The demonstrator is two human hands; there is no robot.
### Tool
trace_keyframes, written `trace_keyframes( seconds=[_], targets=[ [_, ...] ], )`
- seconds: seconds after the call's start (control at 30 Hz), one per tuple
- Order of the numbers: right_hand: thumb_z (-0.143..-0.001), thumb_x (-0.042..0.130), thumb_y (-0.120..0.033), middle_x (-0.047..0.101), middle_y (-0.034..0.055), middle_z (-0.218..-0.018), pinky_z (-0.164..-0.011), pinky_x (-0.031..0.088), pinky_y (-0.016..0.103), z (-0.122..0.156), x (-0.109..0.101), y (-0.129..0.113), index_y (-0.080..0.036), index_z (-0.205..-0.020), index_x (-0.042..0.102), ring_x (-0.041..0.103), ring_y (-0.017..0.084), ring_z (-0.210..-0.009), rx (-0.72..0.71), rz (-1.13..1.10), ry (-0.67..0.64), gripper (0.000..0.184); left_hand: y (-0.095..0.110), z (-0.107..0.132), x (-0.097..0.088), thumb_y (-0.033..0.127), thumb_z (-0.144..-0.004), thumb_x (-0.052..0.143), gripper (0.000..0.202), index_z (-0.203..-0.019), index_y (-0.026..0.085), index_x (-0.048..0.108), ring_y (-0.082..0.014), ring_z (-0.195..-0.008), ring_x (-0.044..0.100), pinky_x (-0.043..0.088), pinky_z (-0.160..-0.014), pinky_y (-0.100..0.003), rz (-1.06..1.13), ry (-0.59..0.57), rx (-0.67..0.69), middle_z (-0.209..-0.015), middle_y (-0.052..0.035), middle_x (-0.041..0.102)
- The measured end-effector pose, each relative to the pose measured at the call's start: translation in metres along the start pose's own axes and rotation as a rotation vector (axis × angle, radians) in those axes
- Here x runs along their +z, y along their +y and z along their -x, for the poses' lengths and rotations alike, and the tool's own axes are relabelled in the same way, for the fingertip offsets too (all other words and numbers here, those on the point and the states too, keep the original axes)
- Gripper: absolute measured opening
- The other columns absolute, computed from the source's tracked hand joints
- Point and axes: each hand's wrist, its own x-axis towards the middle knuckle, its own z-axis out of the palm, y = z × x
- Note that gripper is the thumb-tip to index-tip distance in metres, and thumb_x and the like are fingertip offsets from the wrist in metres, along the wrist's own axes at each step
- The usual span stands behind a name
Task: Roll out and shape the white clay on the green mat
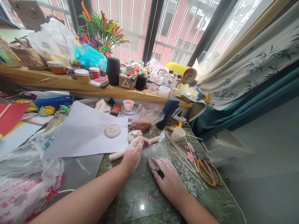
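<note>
My left hand lies flat, fingers stretched, over a pale wooden rolling pin on the green marble table. My right hand is curled round a small grey lump of clay and presses it to the table. Both hands are dusted white. A second pale clay lump sits just beyond my left fingertips. A round clay disc with a star pattern rests on a white paper sheet to the left.
Orange-handled scissors and several thin wooden sticks lie at the right. A paper cup, a plastic bag of brown material and a dark roll stand behind. A cluttered shelf runs along the window. A plastic bag lies near left.
</note>
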Motion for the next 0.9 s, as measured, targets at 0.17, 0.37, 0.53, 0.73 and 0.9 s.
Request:
trace_keyframes(
  seconds=[0.17,0.37,0.53,0.73,0.9],
  targets=[
    [-0.092,0.068,-0.034,0.069,0.0103,-0.125,-0.100,0.054,0.054,-0.029,-0.072,-0.022,-0.027,-0.133,0.061,0.066,0.031,-0.114,0.121,-0.102,0.345,0.042,0.005,0.001,0.003,0.056,-0.096,0.056,0.039,-0.088,0.020,0.070,-0.0257,-0.094,0.068,0.054,-0.097,-0.043,0.038,-0.013,-0.006,-0.092,-0.0075,0.071],
    [-0.096,0.062,-0.032,0.069,0.0102,-0.123,-0.101,0.053,0.055,-0.015,-0.069,-0.023,-0.027,-0.126,0.065,0.065,0.032,-0.117,-0.117,-0.147,0.357,0.031,0.002,-0.001,0.002,0.055,-0.097,0.054,0.039,-0.088,0.020,0.069,-0.0248,-0.094,0.068,0.054,-0.096,-0.042,0.027,-0.020,0.000,-0.092,-0.0074,0.071],
    [-0.096,0.060,-0.033,0.063,0.0118,-0.133,-0.106,0.050,0.055,0.014,-0.009,0.002,-0.027,-0.136,0.059,0.059,0.032,-0.125,0.035,0.081,0.103,0.041,-0.002,-0.001,0.002,0.053,-0.098,0.054,0.037,-0.089,0.020,0.069,-0.0241,-0.092,0.069,0.053,-0.096,-0.041,0.018,-0.018,0.008,-0.089,-0.0061,0.073],
    [-0.093,0.064,-0.037,0.064,0.0126,-0.131,-0.104,0.048,0.059,0.001,0.009,-0.004,-0.025,-0.129,0.063,0.058,0.036,-0.122,0.122,0.158,0.013,0.038,-0.002,-0.001,0.002,0.055,-0.097,0.054,0.039,-0.089,0.020,0.068,-0.0237,-0.092,0.068,0.054,-0.095,-0.040,0.020,-0.016,0.005,-0.089,-0.0060,0.071],
    [-0.091,0.061,-0.021,0.064,0.0112,-0.133,-0.109,0.045,0.053,0.002,0.014,-0.007,-0.023,-0.126,0.059,0.057,0.031,-0.124,0.001,0.004,-0.008,0.035,0.001,-0.001,0.003,0.052,-0.098,0.053,0.037,-0.087,0.020,0.067,-0.0233,-0.090,0.068,0.054,-0.095,-0.041,0.004,-0.031,0.001,-0.089,-0.0055,0.070]
  ],
)
